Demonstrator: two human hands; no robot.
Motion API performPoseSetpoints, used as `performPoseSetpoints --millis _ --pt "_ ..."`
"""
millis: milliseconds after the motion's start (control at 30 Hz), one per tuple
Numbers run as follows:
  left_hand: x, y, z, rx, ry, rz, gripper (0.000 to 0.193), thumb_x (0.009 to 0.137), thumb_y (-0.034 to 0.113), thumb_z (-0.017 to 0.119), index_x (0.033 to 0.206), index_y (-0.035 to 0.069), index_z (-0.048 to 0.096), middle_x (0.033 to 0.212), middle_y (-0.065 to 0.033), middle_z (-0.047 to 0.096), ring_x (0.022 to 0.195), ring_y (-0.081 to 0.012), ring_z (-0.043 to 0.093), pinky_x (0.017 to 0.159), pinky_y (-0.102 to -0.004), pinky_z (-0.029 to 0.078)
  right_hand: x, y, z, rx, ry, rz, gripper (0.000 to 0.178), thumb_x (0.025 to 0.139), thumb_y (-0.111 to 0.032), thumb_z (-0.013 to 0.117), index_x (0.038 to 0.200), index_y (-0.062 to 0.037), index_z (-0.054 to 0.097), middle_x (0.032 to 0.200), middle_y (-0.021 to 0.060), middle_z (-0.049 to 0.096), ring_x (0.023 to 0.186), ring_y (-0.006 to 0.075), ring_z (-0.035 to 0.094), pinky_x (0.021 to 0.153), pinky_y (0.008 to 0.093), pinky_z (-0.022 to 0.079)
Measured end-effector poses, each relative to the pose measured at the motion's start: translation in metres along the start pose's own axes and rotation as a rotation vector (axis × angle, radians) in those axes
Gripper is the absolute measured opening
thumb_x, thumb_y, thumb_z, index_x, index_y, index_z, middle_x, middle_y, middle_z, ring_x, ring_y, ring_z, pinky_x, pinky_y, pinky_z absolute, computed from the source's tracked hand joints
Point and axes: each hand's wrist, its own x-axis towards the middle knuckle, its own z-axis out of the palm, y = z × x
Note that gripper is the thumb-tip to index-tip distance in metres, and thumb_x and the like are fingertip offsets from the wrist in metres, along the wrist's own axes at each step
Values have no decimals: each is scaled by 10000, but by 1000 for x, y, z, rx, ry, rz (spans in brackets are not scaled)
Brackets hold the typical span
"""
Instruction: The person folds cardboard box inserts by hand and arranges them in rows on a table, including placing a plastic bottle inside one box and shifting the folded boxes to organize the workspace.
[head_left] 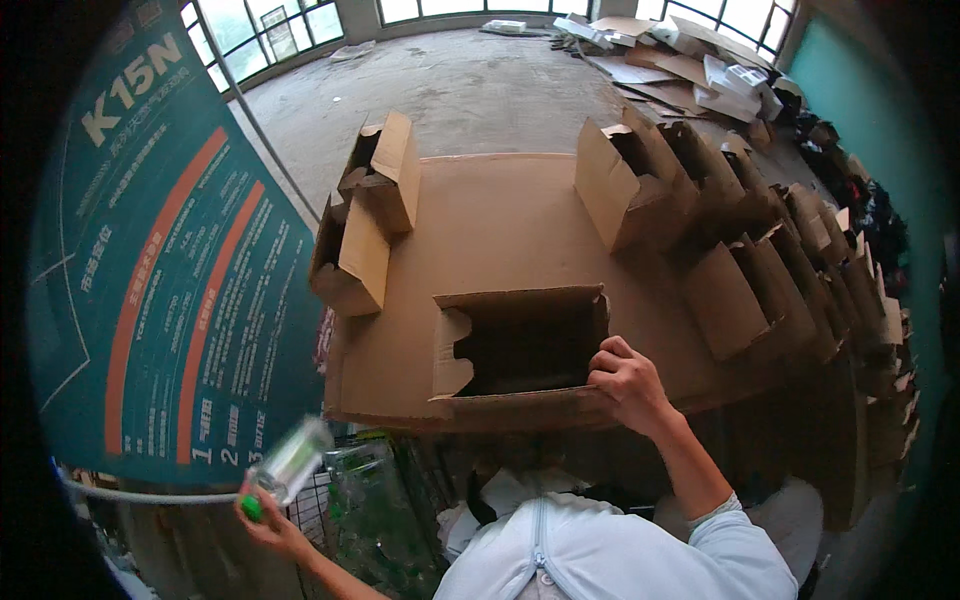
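At the table's near edge, an open box sits mouth upward in front of me, its side flap standing out at the left. My right hand is closed over its near right corner, fingers curled at the rim, presumably to keep the light cardboard from sliding. Out to the left, off the table and well apart from the box, my left hand grips a clear bottle by its green-capped end, leaving the body free, tilted up and toward the table.

Two more boxes stand at the left and many others crowd the right, probably pushed aside to leave the middle workable.

As for writing, the teal banner carries large pale characters up top, smaller lines beneath and two orange bars. The bottle's label is too blurred to read, and I make out no print on the boxes.
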Motion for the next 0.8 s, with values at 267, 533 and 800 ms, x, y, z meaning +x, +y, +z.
performPoseSetpoints --millis 267,533,800 --pt "-2 277 114 -683 -541 402 539 868 495 631 1094 10 572 1056 -183 678 938 -279 667 828 -390 545 -9 1 -2 -47 24 -60 46 740 -45 729 761 -76 703 866 61 650 978 253 581 821 346 551" --pt "-49 307 195 -345 -902 633 240 844 98 679 1053 -7 627 1278 -219 561 1192 -355 534 968 -404 471 -18 -4 10 -43 102 -120 88 698 -21 712 773 -63 691 887 78 631 957 247 581 782 343 551" --pt "-27 281 183 -179 -823 807 314 788 -3 676 1101 13 653 1307 -210 544 1224 -371 508 1035 -432 417 -17 5 9 41 140 -52 172 710 -58 736 873 -66 682 1013 100 597 1030 274 558 880 365 515"
